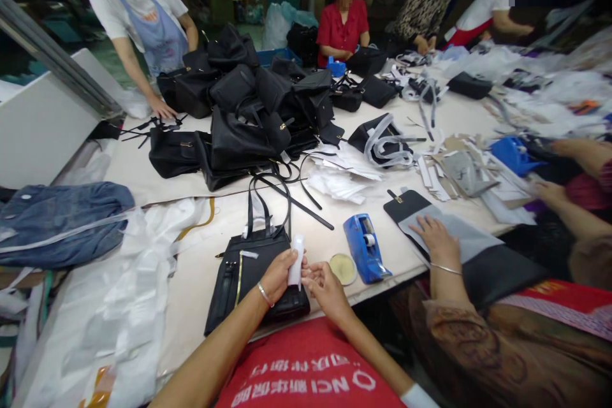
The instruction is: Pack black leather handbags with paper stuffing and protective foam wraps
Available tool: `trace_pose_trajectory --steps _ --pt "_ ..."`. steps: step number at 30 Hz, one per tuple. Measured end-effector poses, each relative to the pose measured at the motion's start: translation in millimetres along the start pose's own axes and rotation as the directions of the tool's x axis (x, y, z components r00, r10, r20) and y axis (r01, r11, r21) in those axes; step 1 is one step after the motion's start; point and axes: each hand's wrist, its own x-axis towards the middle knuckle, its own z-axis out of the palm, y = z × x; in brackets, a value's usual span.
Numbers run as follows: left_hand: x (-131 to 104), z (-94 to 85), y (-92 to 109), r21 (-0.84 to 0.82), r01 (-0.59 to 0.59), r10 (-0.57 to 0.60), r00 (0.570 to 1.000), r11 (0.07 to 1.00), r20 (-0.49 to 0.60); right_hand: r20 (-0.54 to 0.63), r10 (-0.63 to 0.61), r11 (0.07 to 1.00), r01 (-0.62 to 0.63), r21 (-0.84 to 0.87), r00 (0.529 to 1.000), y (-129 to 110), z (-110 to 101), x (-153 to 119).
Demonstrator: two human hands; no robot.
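A folded white strip (296,260), of paper or thin foam, stands upright in my left hand (278,275), gripped between thumb and fingers. Close against its right edge is my right hand (329,288), fingertips pinched together; what they hold, if anything, is too small to make out. Beneath both hands a black handbag (224,296) lies on the table, its straps stretched toward the pile behind. A gold zip and a small white tag show on its front. To the right are a round pale-yellow disc (343,268) and a blue tape dispenser (364,248).
Black bags (248,140) are heaped beyond, beside white paper sheets (342,172). At right, a co-worker's hand (437,239) presses grey sheeting on a black piece. Several people stand or sit around the table. Denim cloth (62,223) and plastic wrap (109,312) lie left.
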Motion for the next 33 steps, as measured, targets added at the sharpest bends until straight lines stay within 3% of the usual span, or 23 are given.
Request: trace_pose_trajectory --steps 5,10,15,22,26,30,33 --pt "-7.0 9.0 -5.1 0.093 -0.100 0.102 0.995 0.991 -0.021 -0.048 -0.072 0.990 0.066 -0.125 0.996 -18.0 17.0 -9.3" --pt "-8.5 7.4 -14.2 0.224 -0.240 0.259 0.964 0.945 -0.060 -0.081 -0.305 0.866 0.241 -0.439 0.949 -32.8 19.4 -11.6" --pt "-7.5 1.4 -21.6 0.360 -0.266 0.328 0.937 0.894 -0.123 -0.101 -0.350 0.795 0.238 -0.558 0.931 -38.0 23.9 -9.4" --pt "-11.3 10.9 -16.7 0.317 -0.251 0.313 0.936 0.915 -0.161 -0.156 -0.320 0.818 0.190 -0.543 0.934 -49.0 31.6 0.2" --pt "-15.9 15.8 -15.0 0.216 -0.172 0.210 0.964 0.961 -0.166 -0.154 -0.324 0.834 0.205 -0.512 0.933 -49.3 33.2 -2.9" --pt "-10.3 10.8 -14.2 0.148 -0.018 0.045 0.982 0.989 -0.184 -0.092 -0.425 0.787 0.318 -0.529 0.900 -25.5 36.1 -2.4" --pt "-4.1 8.8 -12.2 0.113 0.049 -0.031 0.988 0.992 -0.152 -0.093 -0.439 0.772 0.322 -0.547 0.894 -3.5 35.5 3.0"
